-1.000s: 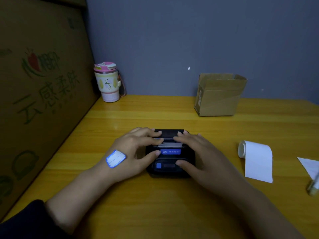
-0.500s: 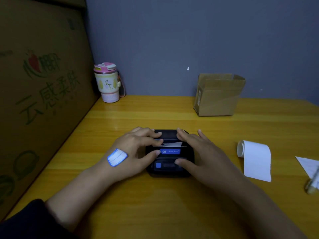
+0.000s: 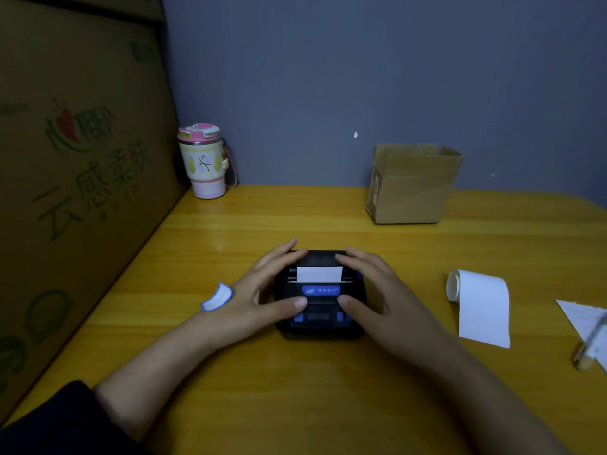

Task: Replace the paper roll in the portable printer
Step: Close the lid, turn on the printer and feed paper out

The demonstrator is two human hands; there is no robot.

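Observation:
A small black portable printer with a blue label sits mid-table, its lid down. A short strip of white paper sticks up from its slot. My left hand flanks its left side, thumb on the front panel, fingers by the back corner. My right hand mirrors it on the right side. Both hands have fingers spread and rest lightly at the printer's sides, not clasping it. A second paper roll, partly unrolled, lies on the table to the right.
A small open cardboard box stands at the back right. A pink-lidded tumbler stands in the back left corner. A big printed carton walls the left side. A paper scrap and a small tube lie far right.
My fingers have lifted off the printer's top and spread to its sides. The paper strip, pressed flat before, now stands uncovered out of the slot.

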